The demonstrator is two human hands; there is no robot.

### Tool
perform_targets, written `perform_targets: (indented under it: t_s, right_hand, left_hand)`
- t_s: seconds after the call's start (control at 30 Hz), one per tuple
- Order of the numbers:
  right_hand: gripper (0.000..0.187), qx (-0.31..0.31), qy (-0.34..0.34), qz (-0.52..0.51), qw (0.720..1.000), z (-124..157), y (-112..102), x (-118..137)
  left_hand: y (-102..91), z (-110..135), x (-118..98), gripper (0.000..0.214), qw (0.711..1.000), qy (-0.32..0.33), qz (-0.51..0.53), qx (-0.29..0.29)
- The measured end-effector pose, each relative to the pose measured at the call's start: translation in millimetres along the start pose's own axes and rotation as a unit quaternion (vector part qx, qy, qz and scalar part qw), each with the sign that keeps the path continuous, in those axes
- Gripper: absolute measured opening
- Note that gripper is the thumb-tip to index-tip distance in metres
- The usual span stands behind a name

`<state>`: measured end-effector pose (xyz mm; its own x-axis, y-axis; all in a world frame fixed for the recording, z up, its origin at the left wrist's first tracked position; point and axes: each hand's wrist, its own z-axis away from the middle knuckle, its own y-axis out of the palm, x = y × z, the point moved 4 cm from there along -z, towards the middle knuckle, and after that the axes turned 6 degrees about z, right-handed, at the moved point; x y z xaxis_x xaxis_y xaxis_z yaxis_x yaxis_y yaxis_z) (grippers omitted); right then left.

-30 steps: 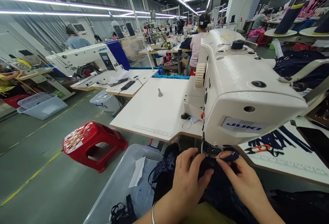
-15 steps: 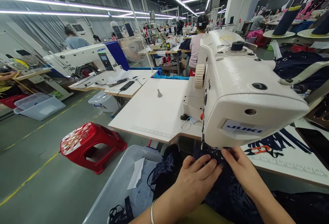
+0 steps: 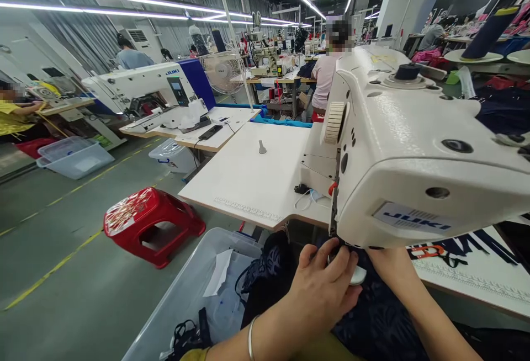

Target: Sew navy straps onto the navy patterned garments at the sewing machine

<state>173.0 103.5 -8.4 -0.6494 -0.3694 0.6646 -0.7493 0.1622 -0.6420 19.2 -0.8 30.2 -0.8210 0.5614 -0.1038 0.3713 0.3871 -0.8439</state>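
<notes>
left hand (image 3: 327,289) open on dark cloth (image 3: 372,322) | right hand (image 3: 391,264) grip hidden, cannot tell | cloth runs ahead under sewing machine (image 3: 414,146), left hand nearer

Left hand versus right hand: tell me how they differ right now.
The left hand lies in full view on top of the dark fabric; the right hand is half hidden under the sewing machine head. The left wrist wears a bangle; the right shows none. Both rest on the fabric at the machine.

Red plastic stool (image 3: 151,223) on floor; clear bin (image 3: 179,304) near it; fan (image 3: 226,71) behind neighbouring white table (image 3: 238,119).
</notes>
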Motion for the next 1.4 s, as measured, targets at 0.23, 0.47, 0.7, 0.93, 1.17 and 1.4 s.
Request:
perform_targets:
  t_s: [0.23, 0.47, 0.7, 0.93, 1.17, 1.4]
  right_hand:
    - [0.026, 0.005, -0.019, 0.011, 1.0, 0, 0, -2]
    - [0.033, 0.009, -0.02, 0.017, 1.0, 3, -1, -2]
    - [0.035, 0.008, -0.03, 0.019, 0.999, 4, -2, -1]
    - [0.029, -0.019, -0.094, 0.077, 0.992, 2, -2, 2]
    - [0.028, -0.025, -0.114, 0.092, 0.989, 0, -1, 1]
    - [0.029, -0.003, -0.062, 0.067, 0.996, 2, -1, -4]
  left_hand:
    - [1.5, 0, -1, 0.039, 1.0, -0.008, 0.001, 0.005]
    - [-1.3, -1, 1, 0.037, 1.0, -0.002, 0.005, -0.003]
    - [3.1, 2, 0, 0.038, 1.0, 0.001, -0.004, -0.006]
    - [7.3, 3, -1, 0.037, 0.999, 0.006, -0.029, -0.023]
    - [11.8, 5, -4, 0.035, 0.998, -0.006, -0.045, -0.044]
    - [11.8, 6, -3, 0.036, 0.998, -0.004, -0.048, -0.045]
